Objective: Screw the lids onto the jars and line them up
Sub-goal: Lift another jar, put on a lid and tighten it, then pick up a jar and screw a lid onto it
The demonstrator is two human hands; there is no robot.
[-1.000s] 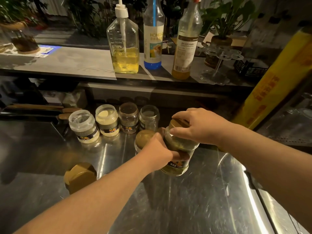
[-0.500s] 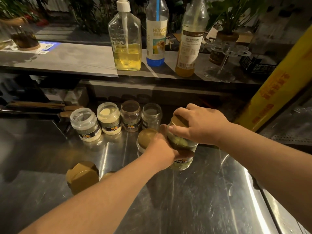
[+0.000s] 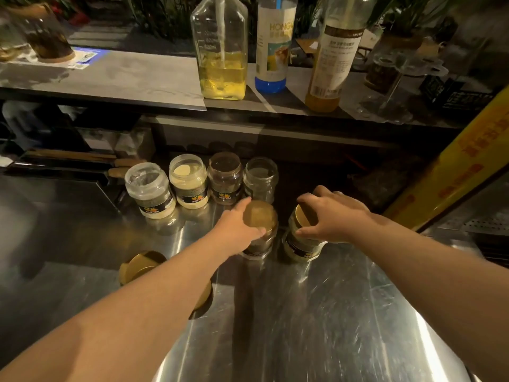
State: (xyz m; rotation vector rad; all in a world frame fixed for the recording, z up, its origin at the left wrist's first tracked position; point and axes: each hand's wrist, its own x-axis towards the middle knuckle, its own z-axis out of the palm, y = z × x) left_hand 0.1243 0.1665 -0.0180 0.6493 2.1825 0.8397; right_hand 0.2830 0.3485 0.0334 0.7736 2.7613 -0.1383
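Two lidded spice jars stand side by side on the steel counter. My left hand grips the left lidded jar around its gold lid. My right hand rests over the gold lid of the right lidded jar, fingers curled on it. Behind them a row of several open jars stands without lids. A loose gold lid lies at the left, and another loose gold lid is partly hidden under my left forearm.
A raised shelf behind the counter holds an oil bottle, a blue-based bottle and a brown syrup bottle. A yellow box leans at the right. Wooden knife handles lie at the left.
The jar both hands held has been set down on the counter at the right. My left hand let go of it and moved onto the neighbouring lidded jar.
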